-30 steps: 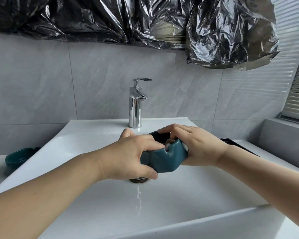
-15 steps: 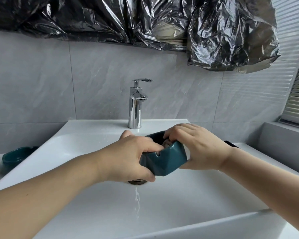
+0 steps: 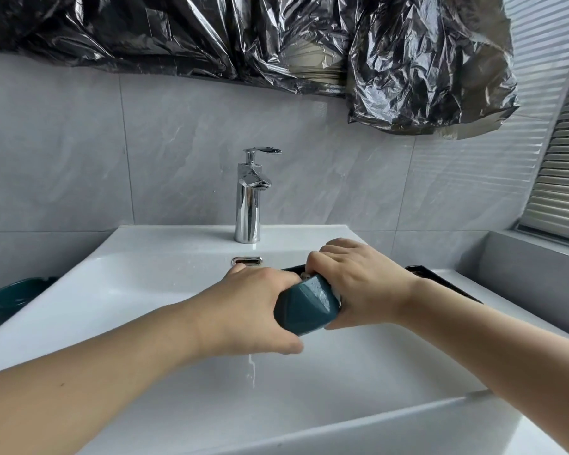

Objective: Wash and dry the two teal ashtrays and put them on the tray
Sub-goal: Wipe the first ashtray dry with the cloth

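A teal faceted ashtray (image 3: 304,305) is held tilted over the white sink basin (image 3: 358,382), its outer wall facing me. My left hand (image 3: 247,310) grips its left side and underside. My right hand (image 3: 358,284) wraps its right rim, fingers curled into the bowl, where a bit of pale material shows. A thin trickle of water (image 3: 252,369) falls below it. The second teal ashtray (image 3: 12,290) sits on the counter at the far left. The black tray (image 3: 440,282) lies on the counter to the right, mostly hidden behind my right wrist.
A chrome faucet (image 3: 248,205) stands at the back of the sink, no water running from it. Crumpled black plastic sheeting (image 3: 276,41) hangs over the wall above. A grey ledge and window blinds (image 3: 559,178) are on the right.
Both hands have turned the ashtray and shifted it slightly right, so its side notch no longer shows. The overflow slot behind my left hand is now exposed.
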Action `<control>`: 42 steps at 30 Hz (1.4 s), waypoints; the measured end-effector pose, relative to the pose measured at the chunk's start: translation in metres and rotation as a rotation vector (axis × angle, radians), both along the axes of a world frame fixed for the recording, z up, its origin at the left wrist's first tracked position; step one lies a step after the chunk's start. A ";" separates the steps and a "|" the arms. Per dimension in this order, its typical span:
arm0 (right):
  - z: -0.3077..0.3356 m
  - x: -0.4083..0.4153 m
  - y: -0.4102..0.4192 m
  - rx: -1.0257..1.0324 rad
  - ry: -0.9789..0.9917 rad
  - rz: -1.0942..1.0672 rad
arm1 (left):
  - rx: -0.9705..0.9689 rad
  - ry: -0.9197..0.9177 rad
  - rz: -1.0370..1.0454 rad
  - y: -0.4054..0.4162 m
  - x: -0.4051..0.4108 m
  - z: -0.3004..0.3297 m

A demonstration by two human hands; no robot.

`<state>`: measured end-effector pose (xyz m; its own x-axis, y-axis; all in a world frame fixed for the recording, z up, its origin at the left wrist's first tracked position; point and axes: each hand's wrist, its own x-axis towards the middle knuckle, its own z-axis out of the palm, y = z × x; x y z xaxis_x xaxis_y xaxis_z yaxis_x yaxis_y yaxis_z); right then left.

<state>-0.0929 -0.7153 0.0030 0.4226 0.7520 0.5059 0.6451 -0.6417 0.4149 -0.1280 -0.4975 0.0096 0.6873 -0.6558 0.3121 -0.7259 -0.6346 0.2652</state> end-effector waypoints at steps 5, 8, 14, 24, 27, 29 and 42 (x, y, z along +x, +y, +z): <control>0.008 -0.002 -0.008 0.100 -0.056 0.037 | -0.054 -0.092 -0.056 0.011 0.009 0.009; 0.007 -0.003 -0.014 0.184 0.076 0.073 | -0.069 -0.128 -0.150 0.017 0.009 0.011; 0.001 -0.001 -0.009 0.031 0.048 0.011 | 0.027 -0.040 -0.071 0.018 0.010 0.002; -0.001 -0.008 -0.001 0.055 -0.029 0.003 | 0.029 -0.066 -0.076 0.009 0.007 0.004; 0.005 -0.009 -0.010 0.135 0.050 0.037 | 0.020 -0.138 -0.125 0.021 0.016 0.008; 0.006 -0.007 -0.013 0.154 0.142 0.044 | 0.053 -0.204 -0.154 0.026 0.020 0.007; 0.004 -0.014 0.007 -0.034 0.129 -0.224 | 0.041 -0.065 -0.025 0.005 0.009 -0.003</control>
<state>-0.1067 -0.7079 0.0066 0.6398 0.6480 0.4132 0.5374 -0.7615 0.3623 -0.1188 -0.4920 0.0065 0.6495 -0.6859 0.3281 -0.7567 -0.6251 0.1913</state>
